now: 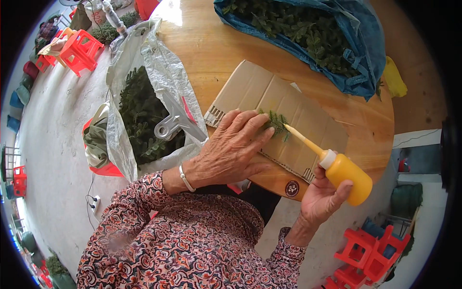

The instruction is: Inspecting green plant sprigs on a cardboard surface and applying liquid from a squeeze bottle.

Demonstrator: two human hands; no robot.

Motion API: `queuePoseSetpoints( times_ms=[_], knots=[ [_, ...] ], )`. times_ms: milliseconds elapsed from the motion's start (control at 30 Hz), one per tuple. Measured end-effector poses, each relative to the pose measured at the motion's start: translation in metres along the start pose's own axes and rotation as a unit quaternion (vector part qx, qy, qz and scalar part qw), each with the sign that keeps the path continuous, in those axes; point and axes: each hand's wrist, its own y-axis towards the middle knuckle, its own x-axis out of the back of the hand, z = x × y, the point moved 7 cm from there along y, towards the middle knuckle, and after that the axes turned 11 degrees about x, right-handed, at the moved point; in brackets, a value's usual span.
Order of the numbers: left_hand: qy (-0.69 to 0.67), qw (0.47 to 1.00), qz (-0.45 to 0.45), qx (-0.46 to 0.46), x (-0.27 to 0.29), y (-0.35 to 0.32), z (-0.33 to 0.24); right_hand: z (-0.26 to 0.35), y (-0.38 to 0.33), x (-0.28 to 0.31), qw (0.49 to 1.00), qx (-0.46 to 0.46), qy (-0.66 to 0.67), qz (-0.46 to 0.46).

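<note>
My left hand (pixel 233 147) lies over the cardboard sheet (pixel 298 113), its fingertips holding a small green needle-leaf sprig (pixel 278 123) against it. The sprig's stem end is hidden under the fingers. In my right hand (pixel 327 195) is a yellow squeeze bottle (pixel 349 178) with a white collar and a long, thin nozzle. The bottle tilts so that its nozzle tip points left at the sprig, touching or almost touching the needles. Whether anything flows from the tip is too small to tell.
A wooden table (pixel 202 43) bears the cardboard and a blue bag (pixel 370 58) of green sprigs. To the left, a clear plastic bag (pixel 168 58) holds more greenery, with a grey clamp (pixel 175 120) at its edge. Red stools (pixel 79 53) stand about the floor.
</note>
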Motion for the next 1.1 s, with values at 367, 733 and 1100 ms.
queuePoseSetpoints(
  times_ms=[367, 733, 1100],
  knots=[
    [-0.032, 0.999, 0.004, 0.030, -0.001, 0.001, 0.008, -0.005, 0.009, -0.007, 1.000, 0.006, -0.026, 0.005],
    [-0.038, 0.999, 0.001, 0.031, 0.000, 0.000, 0.008, -0.012, 0.013, -0.019, 0.998, -0.002, -0.039, 0.048],
    [-0.039, 0.999, 0.000, 0.028, -0.001, 0.000, 0.009, -0.012, 0.015, -0.015, 0.998, 0.001, -0.047, 0.041]
  ],
)
